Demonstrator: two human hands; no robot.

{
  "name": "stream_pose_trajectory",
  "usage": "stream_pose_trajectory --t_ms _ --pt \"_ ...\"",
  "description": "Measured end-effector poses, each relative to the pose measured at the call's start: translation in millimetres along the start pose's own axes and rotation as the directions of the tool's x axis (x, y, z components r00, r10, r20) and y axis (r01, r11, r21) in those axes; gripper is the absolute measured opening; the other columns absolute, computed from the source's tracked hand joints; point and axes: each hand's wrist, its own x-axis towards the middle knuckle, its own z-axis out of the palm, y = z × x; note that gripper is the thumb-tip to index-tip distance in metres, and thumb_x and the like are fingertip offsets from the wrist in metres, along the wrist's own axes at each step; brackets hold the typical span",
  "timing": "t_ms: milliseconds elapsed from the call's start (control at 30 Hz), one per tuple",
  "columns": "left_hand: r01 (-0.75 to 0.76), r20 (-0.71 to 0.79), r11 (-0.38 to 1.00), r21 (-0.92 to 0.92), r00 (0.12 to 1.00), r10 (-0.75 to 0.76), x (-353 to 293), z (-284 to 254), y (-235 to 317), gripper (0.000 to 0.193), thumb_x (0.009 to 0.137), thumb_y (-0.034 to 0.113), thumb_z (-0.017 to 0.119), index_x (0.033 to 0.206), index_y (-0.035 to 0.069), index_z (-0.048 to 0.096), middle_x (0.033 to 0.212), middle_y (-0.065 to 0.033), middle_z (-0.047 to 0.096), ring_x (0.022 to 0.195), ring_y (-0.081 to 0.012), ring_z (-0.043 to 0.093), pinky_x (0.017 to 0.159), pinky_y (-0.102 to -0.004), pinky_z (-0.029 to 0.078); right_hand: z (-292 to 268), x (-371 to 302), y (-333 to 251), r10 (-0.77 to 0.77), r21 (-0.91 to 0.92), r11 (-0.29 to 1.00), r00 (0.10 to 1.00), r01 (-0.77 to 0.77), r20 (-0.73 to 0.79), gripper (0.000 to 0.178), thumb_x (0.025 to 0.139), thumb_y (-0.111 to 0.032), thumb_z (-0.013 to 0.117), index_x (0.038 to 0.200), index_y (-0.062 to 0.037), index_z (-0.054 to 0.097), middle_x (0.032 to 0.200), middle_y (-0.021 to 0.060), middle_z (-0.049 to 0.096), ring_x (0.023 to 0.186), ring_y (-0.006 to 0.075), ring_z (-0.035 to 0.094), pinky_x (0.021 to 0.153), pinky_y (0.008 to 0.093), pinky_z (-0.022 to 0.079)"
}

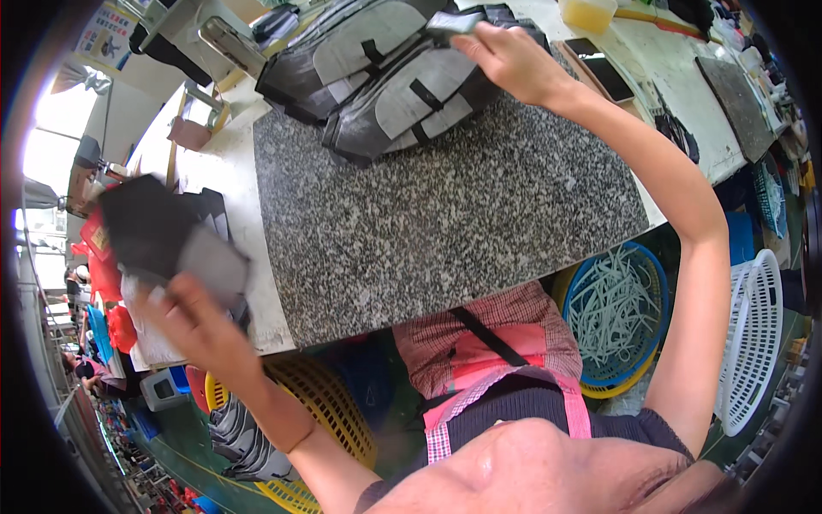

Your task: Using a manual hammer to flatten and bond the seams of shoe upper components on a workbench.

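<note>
The left hand (201,330) pinches the lower edge of a motion-blurred black-and-grey fabric panel (171,236). Similar panels lie piled (398,94) on a speckled granite slab (445,218). The right hand (518,64) curls at a silvery item (454,21) atop them; pinching, I cannot tell. Likely step: handling one panel, calling next for steady hold.

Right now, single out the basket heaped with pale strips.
The round blue plastic basket: thin pale strips fill it; the white lattice basket and lower-left yellow lattice basket show none.
</note>
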Motion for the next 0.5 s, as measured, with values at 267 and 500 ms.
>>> stream_pose_trajectory --t_ms 267,500 --pt "0.222 0.919 0.923 -0.313 -0.174 0.354 -80.0 111.0 42.5 0.033 0.096 0.013 0.059 0.127 0.004 0.054 0.095 -0.0221 0.068 0.085 -0.0405 0.068 0.073 -0.046 0.051 -51.3 -133.9 -38.3 0.327 0.487 0.776 0.916 -0.401 0.234 0.04 0.106 -0.034 0.047 0.12 0.0001 0.063 0.081 -0.0043 0.053 0.068 0.0043 0.045 0.06 0.0232 0.038" --pt "0.248 0.873 0.839 -0.485 0.187 0.45 -118.6 179.8 60.3 0.027 0.086 0.004 0.064 0.112 -0.002 0.064 0.095 -0.0176 0.06 0.093 -0.0355 0.06 0.082 -0.0412 0.049 -80.2 -219.4 -58.2 0.423 0.309 0.798 0.846 -0.517 0.324 0.031 0.099 -0.015 0.06 0.121 0.0058 0.063 0.085 0.0118 0.071 0.075 0.0163 0.066 0.073 0.0311 0.051"
